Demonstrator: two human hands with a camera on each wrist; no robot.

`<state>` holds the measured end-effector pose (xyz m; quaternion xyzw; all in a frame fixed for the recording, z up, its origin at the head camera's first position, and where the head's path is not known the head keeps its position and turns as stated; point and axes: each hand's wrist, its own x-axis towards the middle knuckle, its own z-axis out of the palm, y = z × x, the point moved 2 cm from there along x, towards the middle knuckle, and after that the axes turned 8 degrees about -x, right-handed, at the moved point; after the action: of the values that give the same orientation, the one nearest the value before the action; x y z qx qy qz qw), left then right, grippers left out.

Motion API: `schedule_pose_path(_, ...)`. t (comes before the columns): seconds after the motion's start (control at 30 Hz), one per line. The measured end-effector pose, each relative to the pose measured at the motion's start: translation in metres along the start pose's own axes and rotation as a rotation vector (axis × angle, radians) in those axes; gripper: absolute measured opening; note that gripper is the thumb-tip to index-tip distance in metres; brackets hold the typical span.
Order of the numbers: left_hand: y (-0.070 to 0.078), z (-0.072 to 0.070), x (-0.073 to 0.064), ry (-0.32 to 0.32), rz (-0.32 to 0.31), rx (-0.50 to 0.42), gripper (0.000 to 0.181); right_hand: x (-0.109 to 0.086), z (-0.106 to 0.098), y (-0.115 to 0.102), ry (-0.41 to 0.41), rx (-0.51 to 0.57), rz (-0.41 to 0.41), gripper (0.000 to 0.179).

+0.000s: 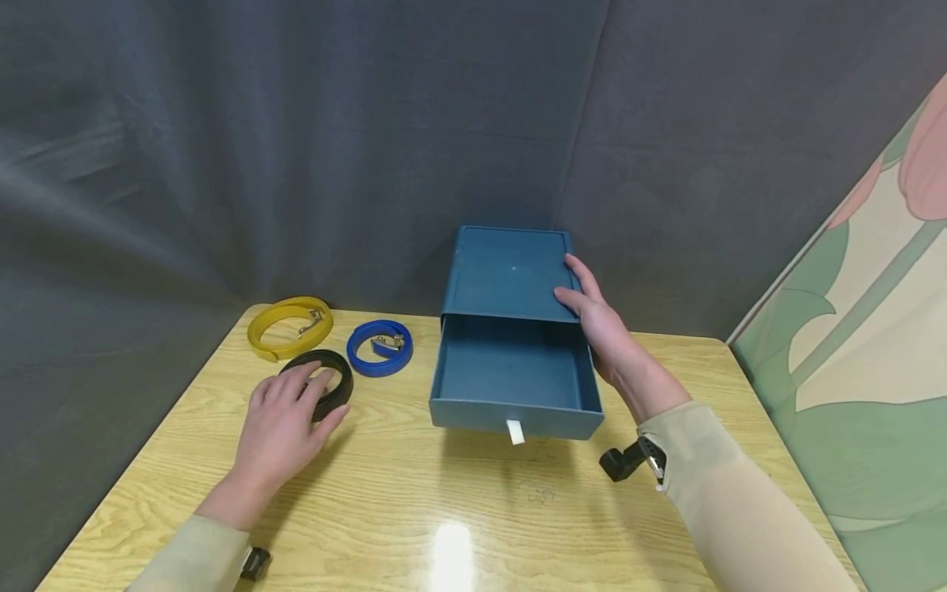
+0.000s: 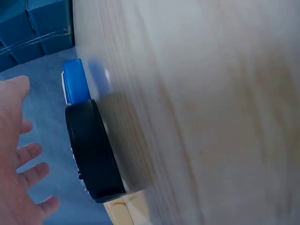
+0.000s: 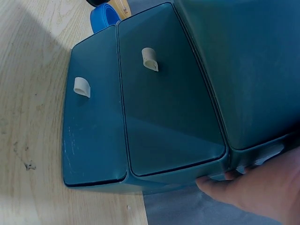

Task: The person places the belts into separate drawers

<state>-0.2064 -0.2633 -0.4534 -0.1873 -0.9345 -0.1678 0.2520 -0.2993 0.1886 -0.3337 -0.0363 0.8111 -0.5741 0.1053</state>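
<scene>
A black coiled belt (image 1: 343, 398) lies on the table under my left hand (image 1: 284, 419). The left wrist view shows a gap between the spread, slightly bent fingers and this belt. My right hand (image 1: 602, 325) rests against the right side of a teal drawer unit (image 1: 510, 275), its thumb and a finger reaching over the top edge. In the head view the top drawer (image 1: 510, 374) is pulled out, with nothing visible inside. Two lower drawers (image 3: 168, 93) are closed in the right wrist view, each with a pale loop tab.
Behind the black belt lie a yellow coiled belt (image 1: 270, 329) and a blue coiled belt (image 1: 358, 362), both with metal buckles. A dark curtain (image 1: 355, 148) hangs behind the wooden table (image 1: 355, 510). Patterned fabric (image 1: 866, 345) borders the right side.
</scene>
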Motion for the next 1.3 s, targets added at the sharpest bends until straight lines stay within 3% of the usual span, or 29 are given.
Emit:
schedule_pose_path(0.4, -0.012, -0.002, 0.002, -0.138, -0.096, 0.027, 0.066, 0.0, 0.002, 0.0, -0.002, 0.011, -0.004, 0.065)
schedule_pose_path(0.7, -0.021, -0.002, 0.002, -0.211, -0.13, 0.014, 0.068, 0.001, 0.003, 0.001, -0.001, 0.001, -0.009, 0.066)
schedule_pose_path(1.3, -0.034, 0.007, 0.001, -0.265, -0.144, 0.012, 0.072, 0.001, 0.003, 0.001, -0.001, -0.001, -0.015, 0.066)
